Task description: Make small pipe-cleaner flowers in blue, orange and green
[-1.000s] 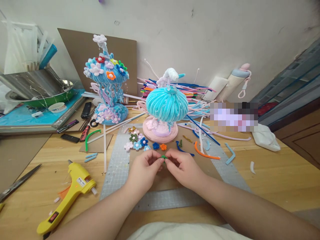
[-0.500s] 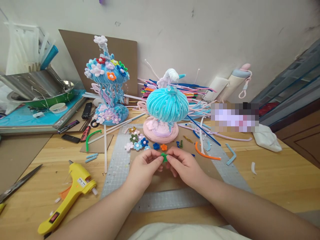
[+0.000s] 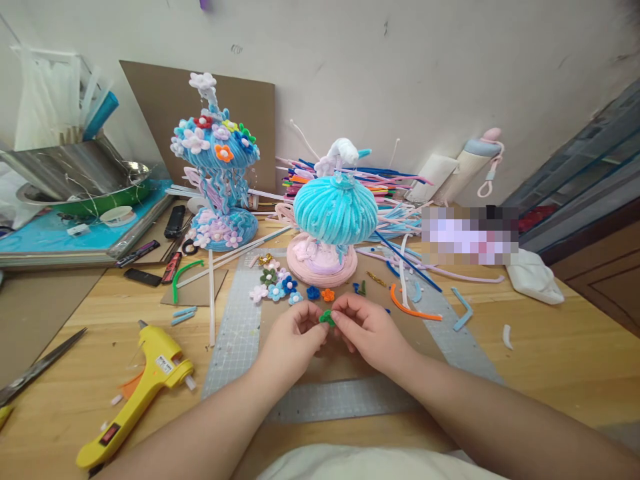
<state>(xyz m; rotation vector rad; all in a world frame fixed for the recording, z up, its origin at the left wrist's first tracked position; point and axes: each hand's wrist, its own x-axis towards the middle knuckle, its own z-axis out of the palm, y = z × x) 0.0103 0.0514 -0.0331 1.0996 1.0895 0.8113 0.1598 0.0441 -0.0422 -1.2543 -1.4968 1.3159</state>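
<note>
My left hand (image 3: 291, 340) and my right hand (image 3: 369, 328) meet over a grey cutting mat (image 3: 235, 333), both pinching a small green pipe-cleaner piece (image 3: 327, 317) between fingertips. Just beyond lie several little pipe-cleaner flowers (image 3: 280, 287) in white, blue and orange. Behind them stands a turquoise pipe-cleaner mushroom on a pink base (image 3: 333, 227). A second, flower-covered blue mushroom (image 3: 216, 180) stands further left.
A yellow glue gun (image 3: 140, 393) lies at the front left, scissors (image 3: 40, 363) at the left edge. A heap of coloured pipe cleaners (image 3: 380, 183) sits by the wall. Loose orange and blue offcuts (image 3: 415, 307) lie to the right. A metal bowl (image 3: 75, 177) rests on stacked boards.
Both hands stay pinched on the green piece; it has turned slightly between the fingertips and shows more. The view shifted a little.
</note>
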